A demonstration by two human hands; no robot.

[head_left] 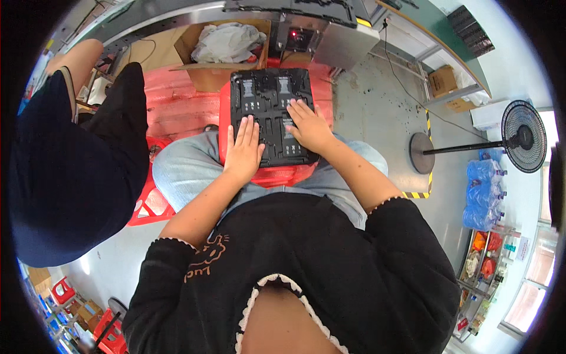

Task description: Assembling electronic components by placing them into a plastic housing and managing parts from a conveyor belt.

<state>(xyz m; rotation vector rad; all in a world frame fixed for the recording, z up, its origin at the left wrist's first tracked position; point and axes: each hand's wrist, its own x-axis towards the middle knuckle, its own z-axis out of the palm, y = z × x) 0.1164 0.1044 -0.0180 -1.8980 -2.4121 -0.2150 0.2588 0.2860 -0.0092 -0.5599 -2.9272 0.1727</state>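
Observation:
A black moulded tray (pixel 271 110) with several recessed slots rests on a red surface (pixel 226 118) across my lap. Flat dark pieces with pale labels (pixel 285 86) sit in its slots. My left hand (pixel 243 150) lies on the tray's near left part, fingers stretched forward and nearly together. Spread over the right side is my right hand (pixel 311 125), its fingertips touching the piece in the near right slot. Neither hand is wrapped round anything.
Ahead stands an open cardboard box (pixel 218 74) with white plastic bags, under a workbench (pixel 153 26). Another person in dark clothes (pixel 76 171) sits close at my left. A black standing fan (pixel 522 135) and blue water bottles (pixel 483 194) are at the right.

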